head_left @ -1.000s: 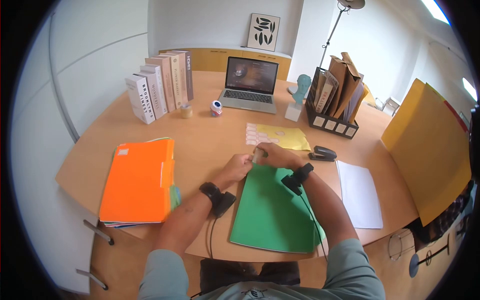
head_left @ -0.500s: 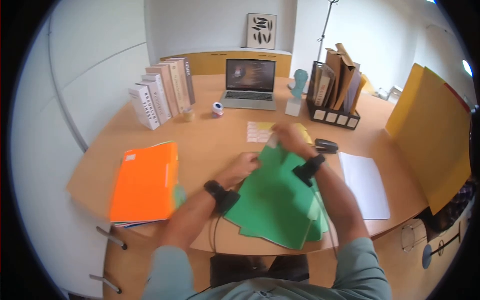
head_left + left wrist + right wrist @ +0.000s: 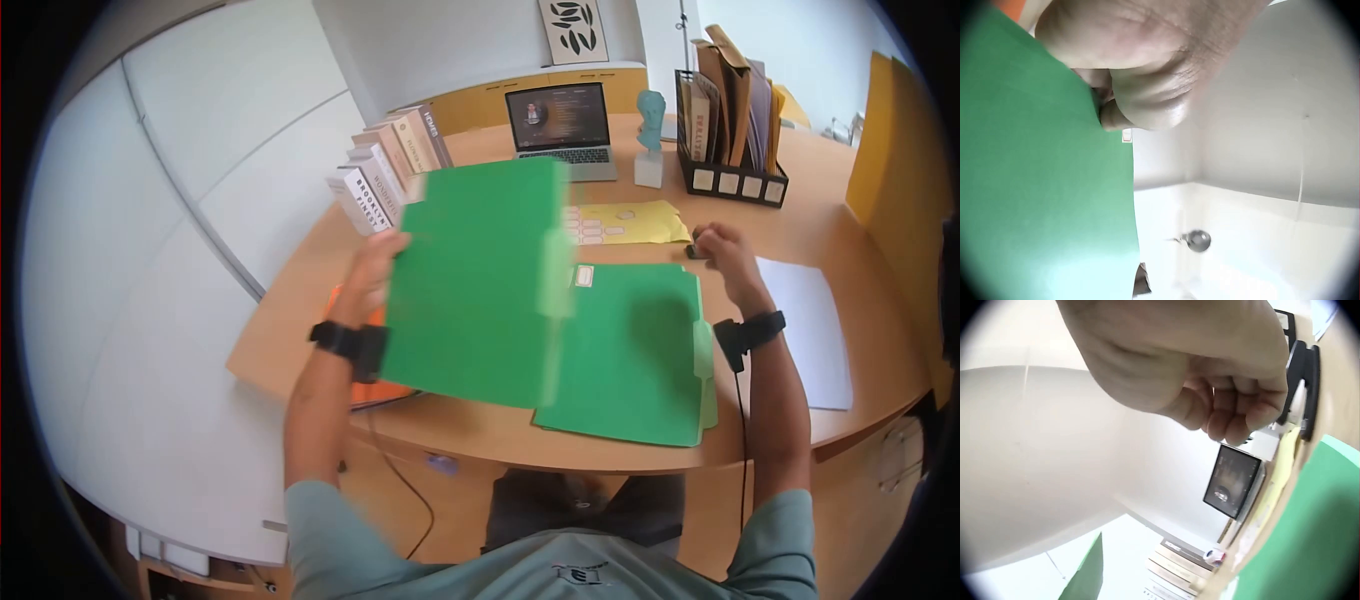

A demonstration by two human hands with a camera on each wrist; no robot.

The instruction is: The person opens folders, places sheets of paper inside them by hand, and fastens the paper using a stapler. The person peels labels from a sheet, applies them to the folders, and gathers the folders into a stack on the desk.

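Observation:
My left hand (image 3: 370, 275) grips a green folder (image 3: 475, 285) by its left edge and holds it up above the table. In the left wrist view the thumb and fingers pinch the folder's rim. A second green folder (image 3: 625, 350), with a small white label near its top edge, lies on the table before me. My right hand (image 3: 732, 262) hovers near that folder's upper right corner, fingers loosely curled around nothing. Just behind it sits a black stapler (image 3: 1311, 394), mostly covered by the hand in the head view.
Orange folders (image 3: 378, 394) lie at the left, largely hidden by the lifted folder. White paper (image 3: 808, 330) lies at the right. Further back are a yellow sheet (image 3: 650, 222), a laptop (image 3: 560, 120), books (image 3: 390, 165), a teal bust (image 3: 651, 120) and a black file holder (image 3: 735, 182).
Both hands were at the top of the green folders. My left hand has lifted one up and to the left; my right hand has let go and moved right. The head view has shifted.

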